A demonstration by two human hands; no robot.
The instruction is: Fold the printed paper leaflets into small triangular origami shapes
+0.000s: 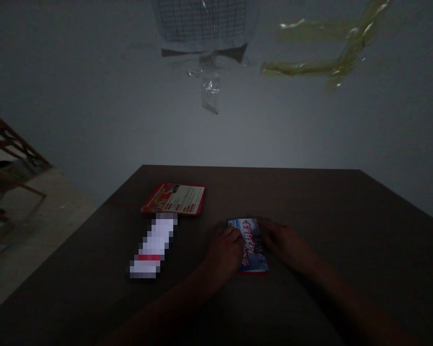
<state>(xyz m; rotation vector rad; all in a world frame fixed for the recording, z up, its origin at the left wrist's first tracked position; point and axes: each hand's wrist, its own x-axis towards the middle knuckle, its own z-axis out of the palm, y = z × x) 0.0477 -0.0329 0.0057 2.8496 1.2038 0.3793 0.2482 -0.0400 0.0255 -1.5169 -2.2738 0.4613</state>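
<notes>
A small blue printed leaflet [251,245] with red-and-white lettering and a QR code lies on the dark table, and a red edge shows beneath its near side. My left hand [224,254] has curled fingers over its left side, gripping it there. At the opposite side, my right hand [283,242] is closed with bent fingers at the upper right edge; its fingertips are in shadow. Whether the leaflet is one piece or a thin stack I cannot tell.
Back left on the table [292,192] lies a pile of red-and-cream printed cards [178,198]. Nearer sits a phone-shaped thing with a pixelated bright surface [153,247]. A wall [274,129] with tape stands behind; wooden furniture [7,144] is on the floor at left.
</notes>
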